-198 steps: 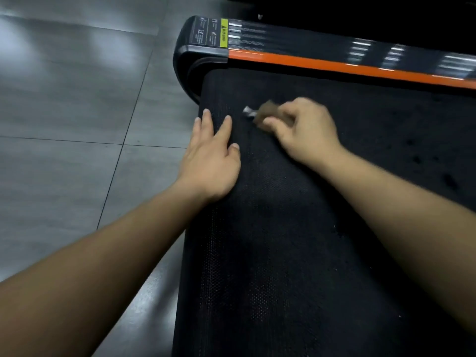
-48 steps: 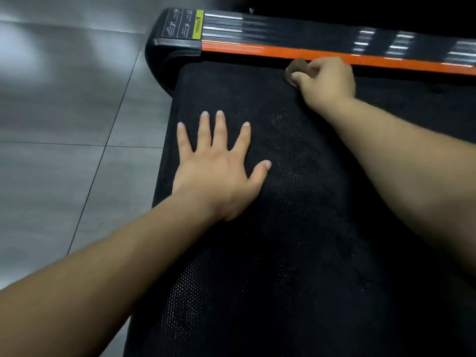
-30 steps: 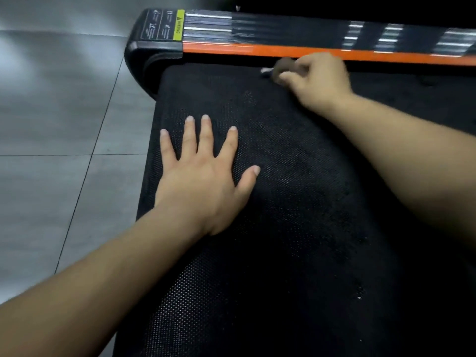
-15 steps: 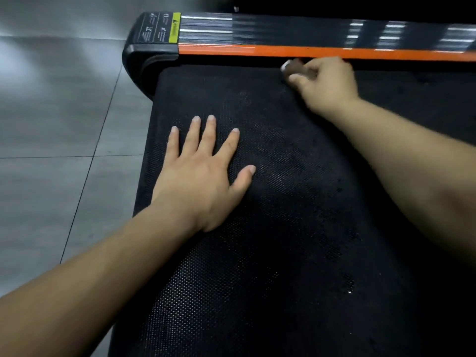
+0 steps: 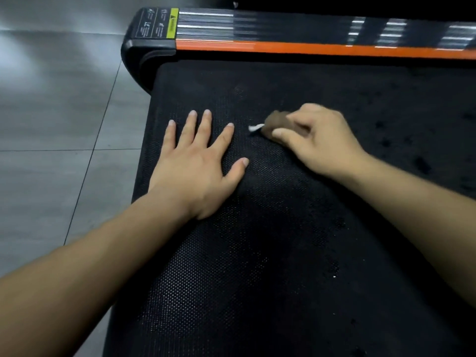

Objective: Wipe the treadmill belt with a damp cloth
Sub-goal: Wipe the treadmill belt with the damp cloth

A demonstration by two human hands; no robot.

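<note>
The black treadmill belt [image 5: 257, 279] fills the near part of the view. The left hand [image 5: 198, 166] lies flat on the belt close to its left edge, with fingers [image 5: 203, 127] straight and spread, holding nothing. Just to the right and a little farther, the right hand [image 5: 322, 145] presses a small brown cloth [image 5: 275, 122] on the belt. Its fingers are curled around the cloth, and a white corner sticks out at the left. Beyond the belt's far edge runs an orange stripe [image 5: 309, 48], with a yellow label [image 5: 172, 23] at its left end. Grey floor tiles [image 5: 51, 124] lie to the left.

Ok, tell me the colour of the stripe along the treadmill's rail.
Orange; the stripe shows best in the head view.
</note>
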